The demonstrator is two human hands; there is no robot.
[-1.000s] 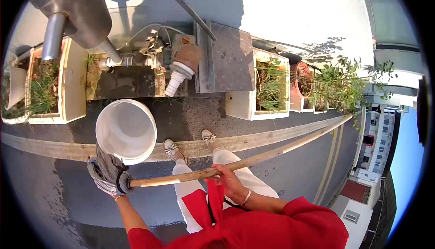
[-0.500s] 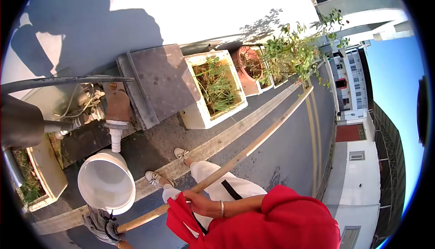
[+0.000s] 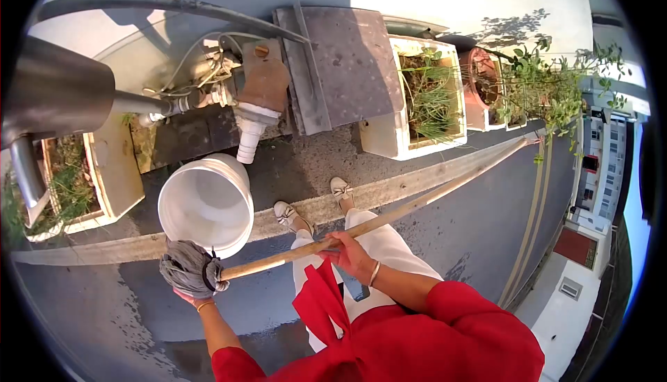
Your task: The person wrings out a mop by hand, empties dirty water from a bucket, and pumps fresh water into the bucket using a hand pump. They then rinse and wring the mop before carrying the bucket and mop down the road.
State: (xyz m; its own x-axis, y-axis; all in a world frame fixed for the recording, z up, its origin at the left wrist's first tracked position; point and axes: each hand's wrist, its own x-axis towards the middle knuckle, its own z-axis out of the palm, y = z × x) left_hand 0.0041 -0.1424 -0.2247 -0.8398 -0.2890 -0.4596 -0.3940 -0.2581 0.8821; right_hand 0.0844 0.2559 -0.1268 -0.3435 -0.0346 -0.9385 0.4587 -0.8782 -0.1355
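A mop with a grey string head (image 3: 187, 268) and a long wooden handle (image 3: 424, 198) crosses in front of my body. My right hand (image 3: 349, 253) is closed round the handle at mid-length. At the head end, my left hand (image 3: 186, 299) grips the grey strands from below, its fingers mostly hidden by them. The mop head is beside the near rim of a white bucket (image 3: 244, 205), overlapping its edge in the view; I cannot tell whether they touch. The inside of the bucket looks whitish. A white ribbed pipe (image 3: 250, 140) points down by its far rim.
Valve fittings (image 3: 221, 94) and a dark metal cylinder (image 3: 62, 87) stand at left. Beyond the curb (image 3: 389, 191) sit a brown slab (image 3: 354, 62), a white planter (image 3: 382, 135) with grass and a terracotta pot (image 3: 472, 108). The road (image 3: 486, 208) has wet patches and double yellow lines.
The view has turned, so the bucket and planters sit further right. The mop head has come up closer to the bucket's near rim, and my left hand now shows beneath it.
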